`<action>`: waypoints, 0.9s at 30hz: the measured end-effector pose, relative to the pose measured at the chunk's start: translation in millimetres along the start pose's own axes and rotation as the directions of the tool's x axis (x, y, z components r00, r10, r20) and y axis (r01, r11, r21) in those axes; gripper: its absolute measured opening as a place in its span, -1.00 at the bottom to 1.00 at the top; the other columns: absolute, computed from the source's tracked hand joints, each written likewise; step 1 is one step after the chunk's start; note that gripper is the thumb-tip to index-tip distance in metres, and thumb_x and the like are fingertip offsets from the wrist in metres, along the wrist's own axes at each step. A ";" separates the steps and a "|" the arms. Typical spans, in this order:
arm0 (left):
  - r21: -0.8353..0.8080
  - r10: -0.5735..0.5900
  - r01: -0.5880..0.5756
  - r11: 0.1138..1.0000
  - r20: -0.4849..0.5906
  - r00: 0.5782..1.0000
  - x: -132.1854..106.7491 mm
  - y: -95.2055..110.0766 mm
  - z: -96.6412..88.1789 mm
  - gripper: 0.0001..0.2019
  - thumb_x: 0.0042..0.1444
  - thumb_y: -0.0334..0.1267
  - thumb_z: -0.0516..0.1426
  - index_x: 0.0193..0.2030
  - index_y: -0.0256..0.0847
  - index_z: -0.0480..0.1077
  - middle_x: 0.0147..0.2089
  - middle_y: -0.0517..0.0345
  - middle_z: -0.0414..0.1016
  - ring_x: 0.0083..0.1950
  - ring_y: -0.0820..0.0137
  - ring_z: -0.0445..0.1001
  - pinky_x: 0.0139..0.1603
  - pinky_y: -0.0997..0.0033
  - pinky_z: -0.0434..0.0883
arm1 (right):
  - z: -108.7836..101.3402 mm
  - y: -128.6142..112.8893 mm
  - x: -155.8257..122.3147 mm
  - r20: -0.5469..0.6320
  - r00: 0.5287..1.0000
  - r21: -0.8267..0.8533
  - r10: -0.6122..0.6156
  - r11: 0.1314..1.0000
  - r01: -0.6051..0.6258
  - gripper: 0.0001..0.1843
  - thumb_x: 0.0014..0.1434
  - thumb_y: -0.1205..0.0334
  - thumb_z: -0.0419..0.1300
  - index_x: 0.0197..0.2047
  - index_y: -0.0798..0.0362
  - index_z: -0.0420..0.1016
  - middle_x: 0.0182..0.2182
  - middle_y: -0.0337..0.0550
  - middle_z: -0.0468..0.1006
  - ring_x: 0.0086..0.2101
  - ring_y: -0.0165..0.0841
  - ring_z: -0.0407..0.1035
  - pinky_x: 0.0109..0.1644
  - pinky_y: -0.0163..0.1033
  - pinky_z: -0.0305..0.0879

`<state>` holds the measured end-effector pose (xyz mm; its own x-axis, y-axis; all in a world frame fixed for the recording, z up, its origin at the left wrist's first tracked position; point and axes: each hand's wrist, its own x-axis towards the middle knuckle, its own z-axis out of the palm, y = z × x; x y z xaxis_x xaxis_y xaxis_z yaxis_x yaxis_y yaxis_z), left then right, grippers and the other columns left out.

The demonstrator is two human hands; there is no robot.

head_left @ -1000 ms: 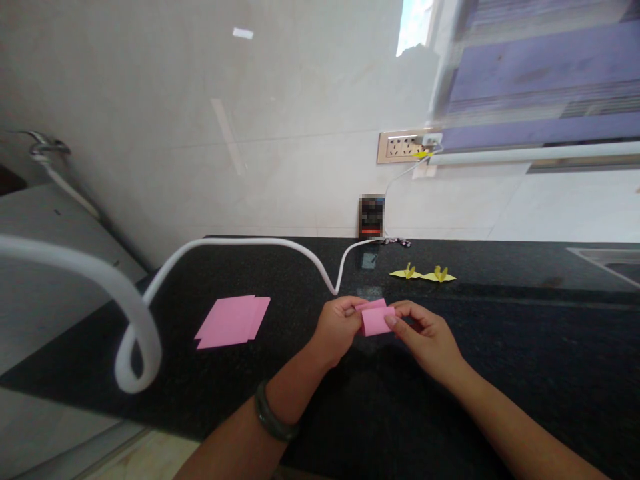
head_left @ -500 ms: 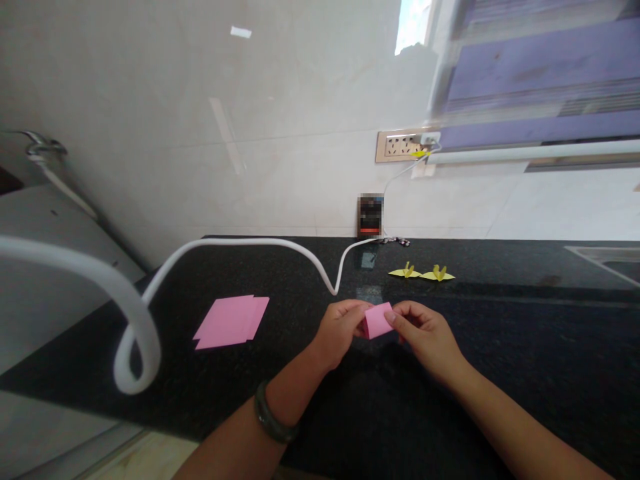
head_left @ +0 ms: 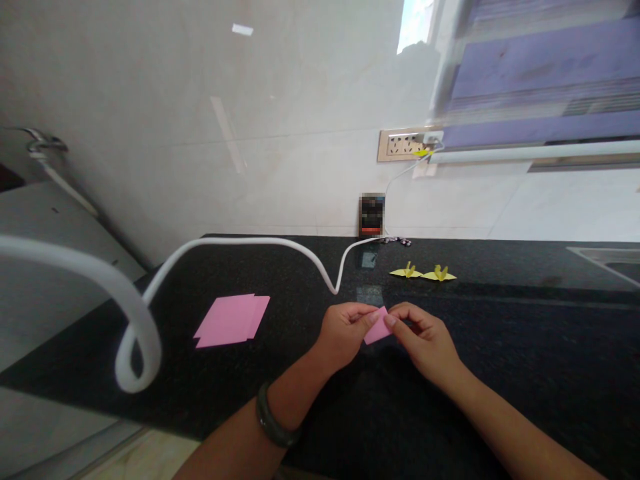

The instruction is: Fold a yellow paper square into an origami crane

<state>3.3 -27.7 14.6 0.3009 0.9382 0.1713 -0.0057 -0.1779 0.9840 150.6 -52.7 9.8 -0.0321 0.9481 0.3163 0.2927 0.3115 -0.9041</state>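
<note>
A small folded piece of pink paper point(head_left: 379, 329) is held between both hands, just above the dark countertop. My left hand point(head_left: 345, 333) pinches its left side, thumb on top and fingers behind. On the right side, my right hand point(head_left: 424, 333) grips the paper's edge between thumb and forefinger. Parts of the paper are covered by both thumbs. To the left of the hands lie flat pink paper sheets point(head_left: 230, 321), slightly offset from each other. Beyond my right hand stand two yellow folded paper cranes point(head_left: 409, 272), wing tip beside wing tip.
A thick white flexible stand arm point(head_left: 270, 242) curves across the left and middle of the black countertop point(head_left: 310, 413). A phone-like dark device point(head_left: 372, 217) leans on the wall, its cable running to a socket point(head_left: 400, 145). A sink edge point(head_left: 600, 257) shows at right.
My left thumb has moved right onto the front of the pink paper, covering more of it. The paper has turned and shows a smaller face. The sheets and cranes stay put.
</note>
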 end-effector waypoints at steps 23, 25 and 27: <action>0.089 0.028 -0.030 0.996 0.025 0.999 0.7 0.8 -2.6 -0.76 -0.05 -0.18 0.09 -0.36 -0.32 0.46 -0.43 0.08 0.46 -0.42 0.45 0.37 -0.43 0.53 0.28 | 0.9 -3.3 -2.3 -0.044 0.998 0.006 0.035 0.999 -0.035 -0.86 0.03 0.18 0.12 -0.41 0.07 0.40 -0.50 -0.21 0.38 -0.50 -0.42 0.23 -0.47 -0.34 0.15; 0.093 0.030 -0.032 0.995 0.026 0.999 0.4 0.6 -2.6 -0.76 -0.04 -0.17 0.09 -0.36 -0.32 0.45 -0.43 0.08 0.46 -0.42 0.45 0.37 -0.43 0.53 0.28 | 0.8 -3.6 -2.5 -0.042 0.998 0.012 0.040 0.999 -0.040 -0.86 0.03 0.18 0.11 -0.41 0.07 0.40 -0.53 -0.23 0.37 -0.52 -0.43 0.22 -0.50 -0.35 0.13; 0.099 0.027 -0.029 0.995 0.023 0.999 0.2 0.3 -2.6 -0.75 -0.05 -0.17 0.09 -0.36 -0.31 0.46 -0.43 0.08 0.47 -0.42 0.45 0.37 -0.43 0.53 0.28 | 0.9 -4.2 -2.4 -0.041 0.998 0.024 0.044 0.999 -0.043 -0.86 0.03 0.18 0.11 -0.41 0.07 0.40 -0.54 -0.24 0.36 -0.53 -0.44 0.22 -0.51 -0.36 0.13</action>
<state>0.8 -26.8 15.1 0.3229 0.9258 0.1966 0.0804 -0.2339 0.9689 148.6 -56.2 12.5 0.0198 0.9574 0.2880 0.2706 0.2722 -0.9234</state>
